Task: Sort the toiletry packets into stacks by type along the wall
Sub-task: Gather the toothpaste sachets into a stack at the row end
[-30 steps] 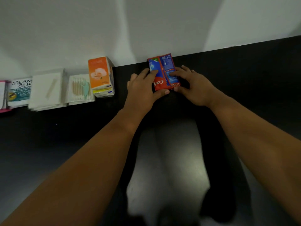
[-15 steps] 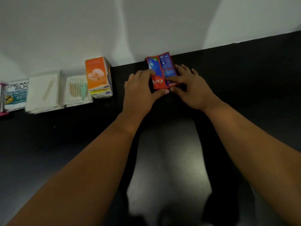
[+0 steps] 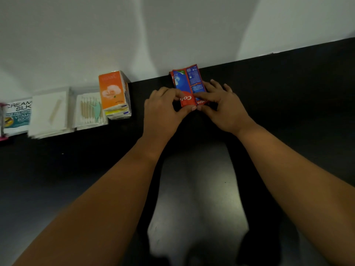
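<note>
A small stack of red and blue toothpaste packets (image 3: 187,84) lies on the black table against the white wall. My left hand (image 3: 165,112) pinches its near left corner with thumb and curled fingers. My right hand (image 3: 222,108) pinches the near right edge, thumb underneath and forefinger on top. Along the wall to the left stand an orange tissue pack stack (image 3: 113,94), a cotton bud packet stack (image 3: 90,111), a white packet stack (image 3: 51,112) and a Cream Silk sachet stack (image 3: 18,114).
A pink item (image 3: 2,121) shows at the far left edge, mostly cut off. The black table (image 3: 288,104) runs to the right along the wall (image 3: 172,31). A pale glare patch lies on the tabletop between my forearms.
Both hands have tightened on the near end of the toothpaste packets, the fingers curling more. The stack stays against the wall; the view has shifted slightly.
</note>
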Demonstrator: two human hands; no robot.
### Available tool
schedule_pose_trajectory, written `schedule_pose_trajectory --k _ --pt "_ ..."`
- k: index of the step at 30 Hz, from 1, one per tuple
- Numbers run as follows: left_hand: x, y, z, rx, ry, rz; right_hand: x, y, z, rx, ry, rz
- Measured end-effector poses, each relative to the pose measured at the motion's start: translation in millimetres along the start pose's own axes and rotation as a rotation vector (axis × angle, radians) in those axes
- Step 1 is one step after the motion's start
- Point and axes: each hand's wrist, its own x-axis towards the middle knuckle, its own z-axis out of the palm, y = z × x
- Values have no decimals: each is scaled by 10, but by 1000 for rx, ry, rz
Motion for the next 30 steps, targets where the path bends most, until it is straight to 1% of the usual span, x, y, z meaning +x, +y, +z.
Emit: schedule_pose_trajectory --k 5,13,22,30 --pt "-13 4 -2 10 -4 -7 -10 14 24 11 12 -34" --pt "-56 46 -32 -55 21 -39 -53 13 35 88 68 7" --pt "-33 57 -37 42 -23 17 -65 -13 44 48 57 30" --pt "-16 80 -35 49 -64 -13 -63 -26 22 48 42 64"
